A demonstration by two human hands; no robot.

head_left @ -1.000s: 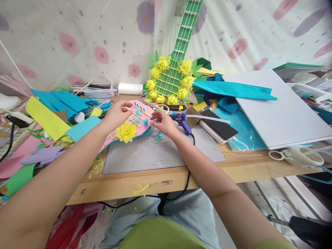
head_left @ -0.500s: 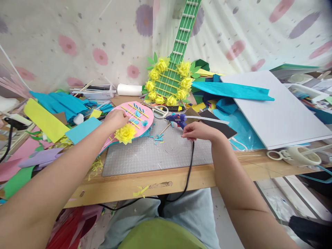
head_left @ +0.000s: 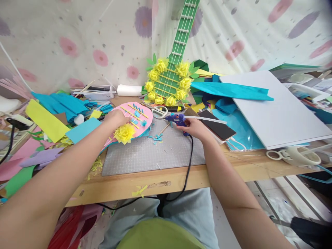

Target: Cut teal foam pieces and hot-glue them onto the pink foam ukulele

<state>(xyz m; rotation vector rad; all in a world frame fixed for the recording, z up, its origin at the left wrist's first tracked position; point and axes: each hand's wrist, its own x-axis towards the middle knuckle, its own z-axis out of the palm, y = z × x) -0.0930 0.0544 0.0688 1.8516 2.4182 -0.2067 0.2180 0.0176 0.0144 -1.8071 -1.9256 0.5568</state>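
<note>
My right hand (head_left: pixel 194 127) is closed around the handle of a blue hot glue gun (head_left: pixel 176 119), whose nozzle points left. A long white glue stick (head_left: pixel 207 119) juts out of its back. On the left, my left hand (head_left: pixel 117 119) lies over a pink paper guitar (head_left: pixel 146 121), fingers drawn together near its white strings; what they pinch, if anything, is hidden. Yellow strips, small blue pieces and a yellow paper flower (head_left: pixel 125 133) decorate the guitar. It rests partly on the grey cutting mat (head_left: pixel 155 157).
A green paper guitar (head_left: pixel 166 83) ringed with yellow flowers leans at the back. White-handled scissors (head_left: pixel 159 112) and a phone (head_left: pixel 218 124) lie near the glue gun. The gun's black cord (head_left: pixel 188 166) drops over the table edge. Coloured paper (head_left: pixel 46 121) crowds the left; a white board (head_left: pixel 275 107) lies right.
My right hand has moved slightly left and up and closed on the glue gun's handle. My left hand's fingers have shifted a little over the pink guitar.
</note>
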